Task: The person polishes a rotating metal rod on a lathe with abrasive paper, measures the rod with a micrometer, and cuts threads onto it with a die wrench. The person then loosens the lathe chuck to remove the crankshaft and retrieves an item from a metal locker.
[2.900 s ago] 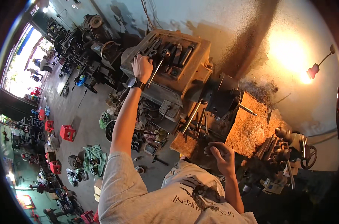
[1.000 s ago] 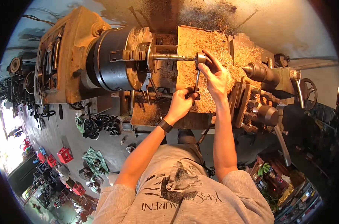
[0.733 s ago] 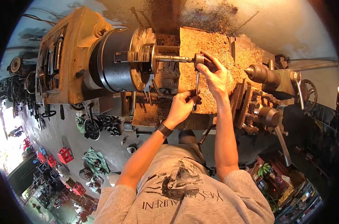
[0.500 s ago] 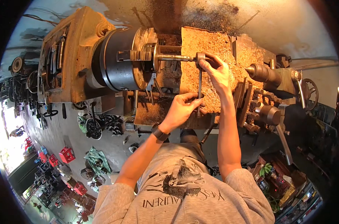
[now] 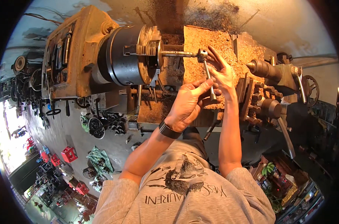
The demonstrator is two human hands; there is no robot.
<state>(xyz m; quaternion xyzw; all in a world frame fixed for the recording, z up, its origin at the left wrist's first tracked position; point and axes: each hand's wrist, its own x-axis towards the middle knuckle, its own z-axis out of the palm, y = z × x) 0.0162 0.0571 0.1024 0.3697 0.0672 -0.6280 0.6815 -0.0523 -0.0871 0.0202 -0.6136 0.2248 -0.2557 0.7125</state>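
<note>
A slim metal shaft (image 5: 178, 54) sticks out to the right from the lathe's chuck (image 5: 126, 56). On its free end sits a small round die holder (image 5: 202, 55) with holes in its rim. A rod handle (image 5: 208, 69) slants down from it toward me. My left hand (image 5: 190, 102) pinches this handle near its lower end, thumb and fingers wrapped round it. Just right of the holder is my right hand (image 5: 222, 76), its fingers stretched up and apart beside and behind the holder. Whether those fingertips touch it I cannot tell.
A chip-covered sheet (image 5: 193, 35) lies over the lathe bed. At the right stand the tailstock with its pointed centre (image 5: 257, 67) and the tool post with a lever (image 5: 285, 136). Red crates (image 5: 69, 154) and a green cloth (image 5: 99, 158) are on the floor at left.
The handle's lower end has swung right and up toward me, with my left hand moving along. My right thumb has come off the die holder and its fingers have straightened.
</note>
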